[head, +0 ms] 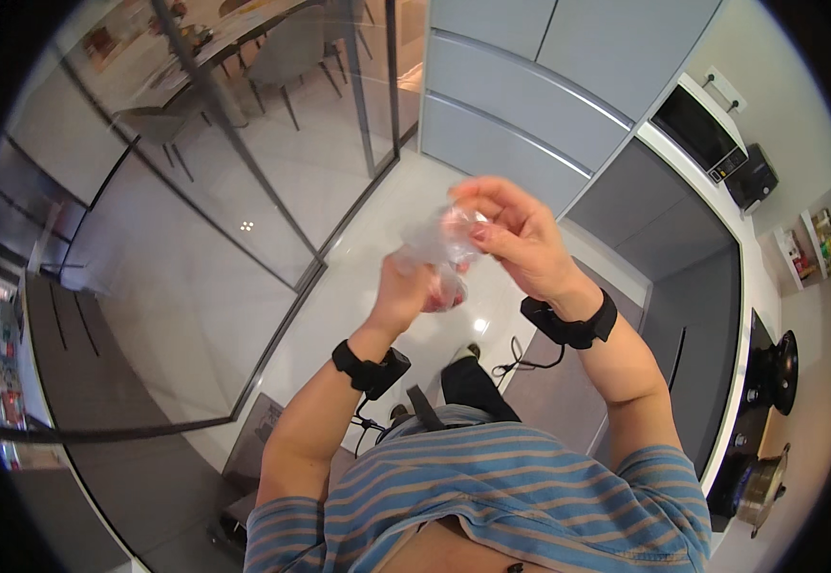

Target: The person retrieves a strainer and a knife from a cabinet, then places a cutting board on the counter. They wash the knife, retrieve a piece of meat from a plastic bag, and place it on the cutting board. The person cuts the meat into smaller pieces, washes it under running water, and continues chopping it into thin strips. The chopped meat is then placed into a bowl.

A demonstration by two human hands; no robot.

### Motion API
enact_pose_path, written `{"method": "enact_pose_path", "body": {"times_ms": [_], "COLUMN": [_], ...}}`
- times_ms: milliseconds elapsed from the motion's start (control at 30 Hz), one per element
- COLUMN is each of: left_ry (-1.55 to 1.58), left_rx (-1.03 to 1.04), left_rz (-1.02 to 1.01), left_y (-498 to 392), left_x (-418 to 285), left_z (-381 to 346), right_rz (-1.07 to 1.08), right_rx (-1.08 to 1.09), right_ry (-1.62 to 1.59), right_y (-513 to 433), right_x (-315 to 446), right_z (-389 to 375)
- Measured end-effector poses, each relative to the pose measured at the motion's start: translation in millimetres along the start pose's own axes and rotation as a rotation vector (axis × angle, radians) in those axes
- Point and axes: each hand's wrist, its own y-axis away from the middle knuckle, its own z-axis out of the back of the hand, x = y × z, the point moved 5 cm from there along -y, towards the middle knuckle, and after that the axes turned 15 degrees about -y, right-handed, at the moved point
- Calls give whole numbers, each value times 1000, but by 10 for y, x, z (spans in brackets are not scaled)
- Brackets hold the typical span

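Both hands are raised in front of me, gripping a clear plastic bag (451, 251) above the pale floor. My left hand (408, 283) closes around its lower part, where something reddish shows through the film. With thumb and fingers, my right hand (516, 233) pinches the upper end of the bag. Motion blur hides the bag's exact shape, and I cannot tell what the red contents are. A black strap with a small device sits on each wrist.
Glass partition panels (243, 208) with dark frames stand to the left. Ahead are grey-blue drawers (508, 122). Along the right counter stand a white microwave (698, 129), a black pan (786, 372) and a metal pot (763, 490). A cable (530, 364) hangs near my right leg.
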Motion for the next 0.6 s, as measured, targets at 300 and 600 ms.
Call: {"method": "enact_pose_path", "body": {"times_ms": [300, 600], "left_ry": [646, -493], "left_rx": [-51, -32], "left_rz": [305, -11], "left_y": [-1553, -3035], "left_x": [-285, -485], "left_z": [-657, -856], "right_rz": [485, -543], "right_rx": [-47, -154], "right_ry": [1285, -739], "right_y": [-161, -604], "right_x": [138, 256], "right_z": [1504, 2827]}}
